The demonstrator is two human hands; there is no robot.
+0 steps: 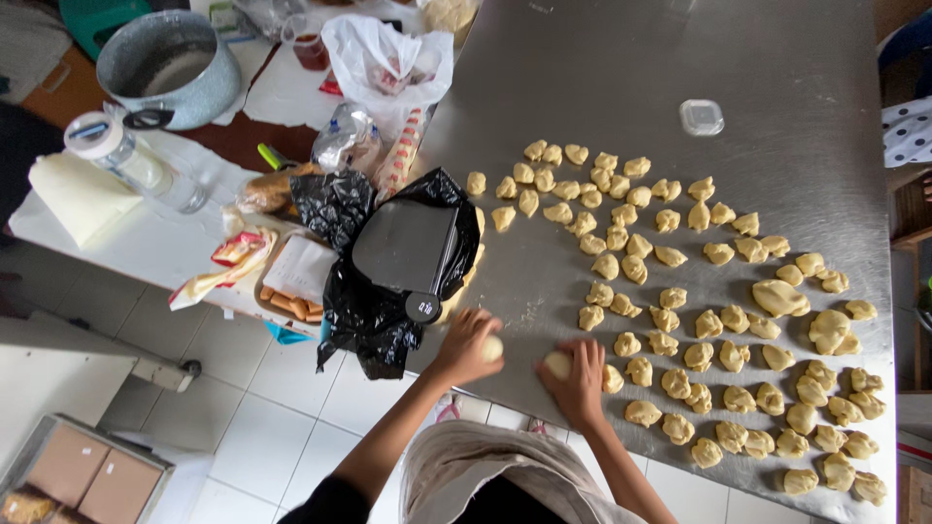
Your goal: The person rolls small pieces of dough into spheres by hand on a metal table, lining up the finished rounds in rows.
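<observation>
Near edge, 6 o'clock: left hand (468,344) cupped over dough ball (493,348); right hand (580,381) pressed on 2nd dough ball (557,365), both on steel desk (602,87). I judge it soft, light, tacky; cup w/ palm, no squeezing. Dough pieces (670,291) 12–3 o'clock; scale (406,248) at 10.

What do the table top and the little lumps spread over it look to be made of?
Table top: seemingly brushed stainless steel, grey with a dull sheen and soft reflections. Lumps: soft pale-yellow dough, matte, irregular and pinched. The hands, left and right, each press a smoother, rounder piece.
</observation>
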